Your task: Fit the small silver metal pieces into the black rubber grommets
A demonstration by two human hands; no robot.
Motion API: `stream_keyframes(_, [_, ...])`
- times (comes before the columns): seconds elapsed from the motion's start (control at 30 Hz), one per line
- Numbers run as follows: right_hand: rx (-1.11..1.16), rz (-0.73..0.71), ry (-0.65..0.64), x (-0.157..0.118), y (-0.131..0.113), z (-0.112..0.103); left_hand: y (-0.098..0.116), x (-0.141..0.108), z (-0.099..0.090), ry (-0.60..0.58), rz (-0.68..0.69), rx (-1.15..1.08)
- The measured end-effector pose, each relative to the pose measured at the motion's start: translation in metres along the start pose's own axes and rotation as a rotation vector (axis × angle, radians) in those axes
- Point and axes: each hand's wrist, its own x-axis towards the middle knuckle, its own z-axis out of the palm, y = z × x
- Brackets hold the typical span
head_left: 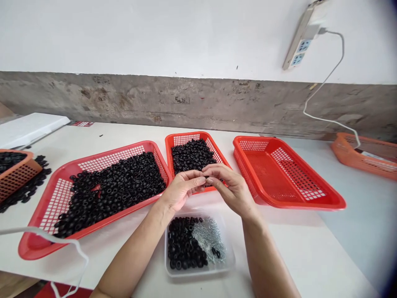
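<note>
My left hand (182,189) and my right hand (235,191) meet fingertip to fingertip above the table, both closed in a pinch. Between them shows a bit of a small black part (206,177), mostly hidden by the fingers. Below the hands stands a clear plastic box (231,260). Its left side holds black ring-shaped parts (182,248), and its right side holds tiny silvery metal pieces (211,234), with a few black parts lying on them. Just behind the hands, a red basket (169,145) contains many small black parts (194,155).
A larger red basket (58,178) of black rings lies left. An empty-looking red basket (322,194) stands right, with an orange basket (350,155) beyond. Another orange basket (26,171) and loose black parts (31,188) are far left. A white cable (40,231) crosses the lower left.
</note>
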Motion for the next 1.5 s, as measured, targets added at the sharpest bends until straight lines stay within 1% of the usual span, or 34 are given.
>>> stream_keyframes(0.13, [0.067,0.041,-0.01,0.001,0.003,0.001,-0.002,0.001,-0.001,0.0,-0.014,-0.016])
stream_keyframes(0.43, [0.105,0.076,-0.016,0.001,0.004,-0.001,-0.007,0.002,-0.002,0.001,0.017,-0.011])
stream_keyframes(0.6, [0.289,0.175,0.038,0.001,0.009,0.001,-0.008,0.005,-0.003,0.006,-0.003,-0.054])
stream_keyframes(0.7, [0.346,0.215,0.053,0.002,0.01,0.002,-0.007,0.006,-0.004,0.002,-0.009,-0.071])
stream_keyframes(0.83, [0.331,0.239,0.078,0.002,0.01,0.001,-0.006,0.006,-0.005,-0.014,-0.007,-0.056])
stream_keyframes(0.93, [0.29,0.221,0.112,0.003,0.008,0.0,-0.004,0.005,-0.005,-0.023,0.013,-0.024])
stream_keyframes(1.0, [0.245,0.189,0.137,0.003,0.006,0.0,-0.003,0.004,-0.005,-0.006,0.032,0.004])
stream_keyframes(1.07, [0.2,0.158,0.154,0.003,0.004,-0.001,-0.003,0.004,-0.004,0.034,0.05,0.028])
stream_keyframes(1.2, [0.158,0.14,0.15,0.003,0.002,-0.001,-0.002,0.003,0.0,0.094,0.048,0.019])
stream_keyframes(1.5, [0.098,0.111,0.135,0.003,0.004,0.0,0.0,0.0,0.006,0.084,0.097,0.007])
